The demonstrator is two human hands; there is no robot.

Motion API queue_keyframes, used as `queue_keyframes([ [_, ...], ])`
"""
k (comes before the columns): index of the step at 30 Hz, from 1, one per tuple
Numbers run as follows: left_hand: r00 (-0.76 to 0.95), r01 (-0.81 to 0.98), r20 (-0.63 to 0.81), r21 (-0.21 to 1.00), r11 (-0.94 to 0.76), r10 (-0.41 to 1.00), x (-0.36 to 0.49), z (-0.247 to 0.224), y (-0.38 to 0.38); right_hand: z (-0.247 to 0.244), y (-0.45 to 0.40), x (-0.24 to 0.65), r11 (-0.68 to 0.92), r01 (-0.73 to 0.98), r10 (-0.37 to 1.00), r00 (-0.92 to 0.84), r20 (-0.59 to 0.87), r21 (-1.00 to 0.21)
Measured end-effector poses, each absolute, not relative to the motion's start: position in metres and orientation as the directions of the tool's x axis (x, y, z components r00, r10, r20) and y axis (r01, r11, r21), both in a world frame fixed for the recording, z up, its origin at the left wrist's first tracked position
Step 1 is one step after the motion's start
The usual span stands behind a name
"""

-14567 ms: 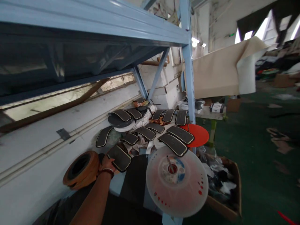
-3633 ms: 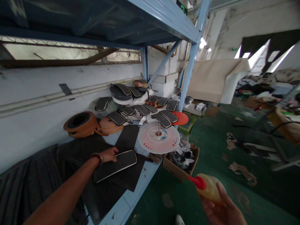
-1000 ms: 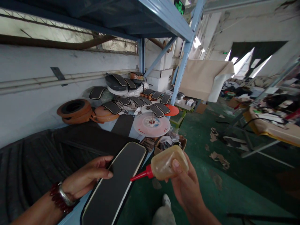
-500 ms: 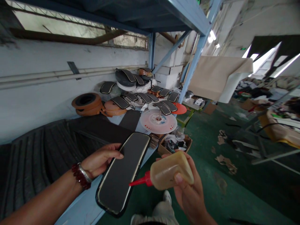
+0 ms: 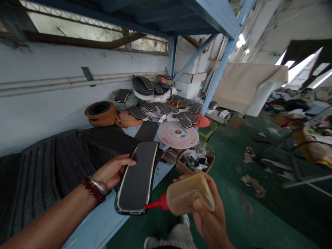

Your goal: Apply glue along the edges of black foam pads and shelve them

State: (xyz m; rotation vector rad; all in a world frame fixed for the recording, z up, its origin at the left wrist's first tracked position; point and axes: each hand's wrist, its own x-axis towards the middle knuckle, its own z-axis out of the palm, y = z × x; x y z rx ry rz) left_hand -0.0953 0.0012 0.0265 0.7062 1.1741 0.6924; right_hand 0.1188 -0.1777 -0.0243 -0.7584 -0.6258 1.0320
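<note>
My left hand (image 5: pixel 114 172) grips the left edge of a long dark panel (image 5: pixel 137 178), thumb on its face and fingers underneath. The panel has rounded corners, a black rim and a pale line running just inside it. In my right hand (image 5: pixel 209 211) is a squeeze bottle (image 5: pixel 190 193) of yellowish liquid, lying on its side with the thumb pressed against its wall. Its red nozzle (image 5: pixel 157 203) points left, and the tip is at the panel's lower right corner. Whether the tip touches the rim I cannot tell.
Several similar dark panels (image 5: pixel 136 112) lie on rolls and discs along the blue bench (image 5: pixel 88 221). Ribbed black sheets (image 5: pixel 57 166) cover its left part. A blue shelf (image 5: pixel 218 17) hangs overhead. Beside the bench stands a cardboard box (image 5: pixel 185 168) of scraps.
The panel has turned more upright, its lower end swinging up and its upper end shifting left. The nozzle tip now sits at the lower corner instead of partway along the right edge.
</note>
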Motion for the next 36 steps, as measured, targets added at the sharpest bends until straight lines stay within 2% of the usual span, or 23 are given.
queue_keyframes([
  [2, 0.182, -0.149, -0.569, 0.79, 0.595, 0.802, -0.095, 0.025, 0.002, -0.03, -0.177, 0.113, 0.31, -0.546, 0.898, 0.437, 0.051, -0.778],
  [4, 0.152, -0.183, -0.561, 0.793, 0.581, 0.814, -0.094, 0.022, 0.001, -0.032, -0.172, 0.109, 0.231, -0.63, 0.905, 0.418, -0.073, -0.742],
  [6, 0.185, -0.188, -0.548, 0.795, 0.577, 0.816, -0.092, 0.017, -0.003, -0.029, -0.16, 0.11, 0.115, -0.722, 0.919, 0.338, -0.203, -0.682],
  [8, 0.243, -0.177, -0.541, 0.791, 0.585, 0.805, -0.089, 0.012, -0.01, -0.02, -0.143, 0.116, 0.107, -0.747, 0.917, 0.328, -0.225, -0.656],
  [12, 0.328, -0.177, -0.556, 0.758, 0.628, 0.764, -0.076, 0.004, -0.027, -0.003, -0.108, 0.134, 0.365, -0.555, 0.827, 0.562, -0.013, -0.748],
  [15, 0.366, -0.183, -0.563, 0.737, 0.651, 0.741, -0.067, 0.006, -0.037, -0.007, -0.095, 0.139, 0.393, -0.407, 0.782, 0.62, 0.066, -0.825],
  [19, 0.388, -0.178, -0.539, 0.752, 0.635, 0.748, -0.063, 0.008, -0.037, -0.026, -0.099, 0.135, 0.394, -0.201, 0.777, 0.594, 0.209, -0.897],
  [21, 0.387, -0.169, -0.535, 0.759, 0.628, 0.751, -0.065, 0.007, -0.034, -0.032, -0.107, 0.134, 0.397, -0.185, 0.806, 0.539, 0.245, -0.899],
  [25, 0.38, -0.181, -0.534, 0.758, 0.627, 0.755, -0.068, 0.002, -0.028, -0.027, -0.117, 0.147, 0.34, -0.246, 0.889, 0.4, 0.224, -0.908],
  [31, 0.418, -0.16, -0.528, 0.759, 0.632, 0.739, -0.065, 0.005, -0.028, -0.006, -0.114, 0.163, 0.427, -0.072, 0.819, 0.453, 0.351, -0.902],
  [34, 0.416, -0.18, -0.511, 0.765, 0.619, 0.752, -0.062, 0.003, -0.024, -0.013, -0.111, 0.155, 0.382, -0.242, 0.872, 0.413, 0.262, -0.892],
  [36, 0.384, -0.207, -0.509, 0.765, 0.609, 0.77, -0.061, -0.002, -0.016, -0.022, -0.108, 0.152, 0.25, -0.491, 0.931, 0.357, 0.069, -0.834],
])
